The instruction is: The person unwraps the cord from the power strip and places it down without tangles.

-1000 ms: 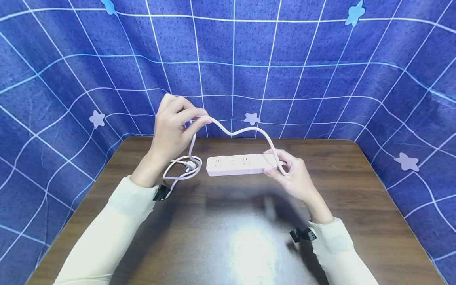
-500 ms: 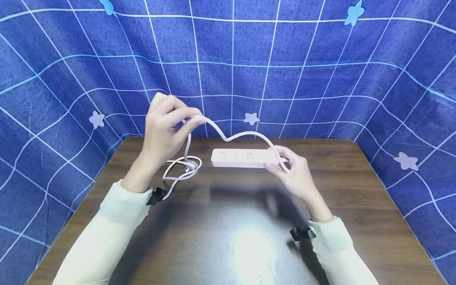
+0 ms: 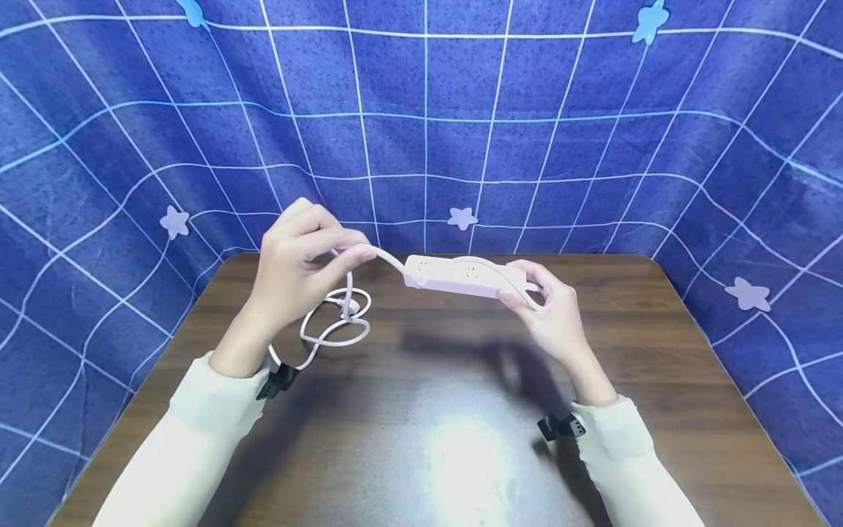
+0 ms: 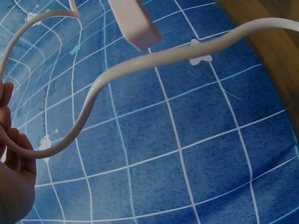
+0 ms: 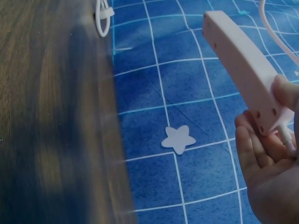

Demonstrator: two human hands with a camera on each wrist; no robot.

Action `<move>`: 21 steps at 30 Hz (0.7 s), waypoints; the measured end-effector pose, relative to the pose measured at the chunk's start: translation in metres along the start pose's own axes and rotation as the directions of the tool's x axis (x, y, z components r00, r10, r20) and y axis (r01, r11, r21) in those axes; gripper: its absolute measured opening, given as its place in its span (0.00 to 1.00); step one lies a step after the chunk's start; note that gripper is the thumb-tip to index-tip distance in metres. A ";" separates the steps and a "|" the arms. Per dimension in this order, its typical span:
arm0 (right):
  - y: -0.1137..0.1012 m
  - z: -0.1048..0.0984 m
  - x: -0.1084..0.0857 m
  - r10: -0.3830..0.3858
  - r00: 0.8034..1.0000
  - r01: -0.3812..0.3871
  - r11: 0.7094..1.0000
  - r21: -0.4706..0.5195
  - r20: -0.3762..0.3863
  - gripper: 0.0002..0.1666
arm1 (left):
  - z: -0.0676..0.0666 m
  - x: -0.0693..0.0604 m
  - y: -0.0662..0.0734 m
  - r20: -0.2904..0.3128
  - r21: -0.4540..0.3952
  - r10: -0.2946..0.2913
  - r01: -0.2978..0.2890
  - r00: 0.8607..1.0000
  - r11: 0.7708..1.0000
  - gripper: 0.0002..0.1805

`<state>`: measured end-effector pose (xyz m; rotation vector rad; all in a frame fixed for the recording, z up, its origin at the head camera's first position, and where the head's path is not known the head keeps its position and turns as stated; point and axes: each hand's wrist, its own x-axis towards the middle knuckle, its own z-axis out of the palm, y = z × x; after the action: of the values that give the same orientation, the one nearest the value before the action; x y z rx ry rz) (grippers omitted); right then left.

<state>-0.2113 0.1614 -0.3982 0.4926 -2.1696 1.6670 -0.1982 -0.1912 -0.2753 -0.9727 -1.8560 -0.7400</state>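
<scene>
My right hand (image 3: 549,307) grips the right end of a pale pink power strip (image 3: 454,272) between thumb and fingers, holding it above the table. The strip's sockets face up, and its left end tilts slightly higher. Left of it, my left hand (image 3: 299,263) pinches the strip's white cord (image 3: 388,258). From the strip's right end the cord loops back over its top towards that hand. Below the left hand, the rest of the cord lies in loose loops around the plug (image 3: 350,307) on the table. In the right wrist view, the strip's underside (image 5: 243,65) shows several holes.
The brown wooden table (image 3: 632,329) spreads under both hands, with a bright light reflection near its front. A blue gridded curtain (image 3: 421,139) with star shapes surrounds its back and sides. Black straps (image 3: 278,380) sit on both wrists.
My left hand has moved left and then lower, drawing the cord down against the strip. The power strip has risen and shifted right, its left end tilting up. The loops on the table have shifted slightly.
</scene>
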 end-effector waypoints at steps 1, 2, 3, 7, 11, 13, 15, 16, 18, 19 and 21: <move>0.000 0.000 0.000 0.004 1.000 -0.004 1.000 0.007 -0.007 0.23 | 0.000 -0.002 0.000 0.014 -0.005 0.001 -0.001 1.000 1.000 0.19; 0.000 0.000 0.001 0.008 1.000 -0.008 1.000 0.012 -0.014 0.23 | -0.001 -0.004 0.000 0.027 -0.012 0.003 -0.002 1.000 1.000 0.19; 0.000 0.000 0.001 0.011 1.000 -0.011 1.000 0.011 -0.021 0.23 | -0.001 -0.006 0.000 0.042 -0.022 0.005 -0.004 0.999 1.000 0.19; 0.001 -0.001 0.002 0.017 0.999 -0.016 1.000 0.003 -0.041 0.24 | -0.001 -0.015 -0.002 0.111 -0.097 0.035 -0.024 0.993 0.995 0.17; 0.000 -0.001 0.001 0.011 0.999 -0.011 1.000 0.000 -0.048 0.24 | -0.003 -0.024 -0.004 0.210 -0.200 0.092 -0.049 0.973 0.978 0.15; 0.001 -0.002 0.001 0.009 0.999 -0.009 1.000 -0.001 -0.048 0.24 | -0.003 -0.028 -0.006 0.263 -0.256 0.114 -0.044 0.958 0.966 0.13; 0.002 -0.002 0.001 0.007 0.999 -0.007 1.000 0.002 -0.046 0.25 | -0.003 -0.033 -0.007 0.315 -0.303 0.126 -0.026 0.941 0.953 0.09; 0.002 -0.002 0.001 0.005 0.999 -0.005 1.000 0.005 -0.045 0.25 | -0.003 -0.035 -0.008 0.340 -0.322 0.130 -0.014 0.931 0.947 0.06; 0.002 -0.002 0.001 -0.002 0.999 0.003 1.000 0.015 -0.039 0.26 | -0.004 -0.039 -0.008 0.395 -0.350 0.120 0.029 0.911 0.936 0.03; 0.002 -0.002 0.001 -0.009 0.999 0.010 1.000 0.019 -0.036 0.27 | -0.004 -0.041 -0.009 0.426 -0.355 0.112 0.052 0.898 0.933 0.02; 0.002 -0.002 0.000 -0.021 0.999 0.022 0.999 0.025 -0.032 0.27 | -0.006 -0.043 -0.008 0.485 -0.356 0.092 0.101 0.869 0.929 0.05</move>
<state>-0.2123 0.1636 -0.3992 0.4914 -2.1154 1.6811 -0.1899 -0.2137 -0.3125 -1.5187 -2.2001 -0.9311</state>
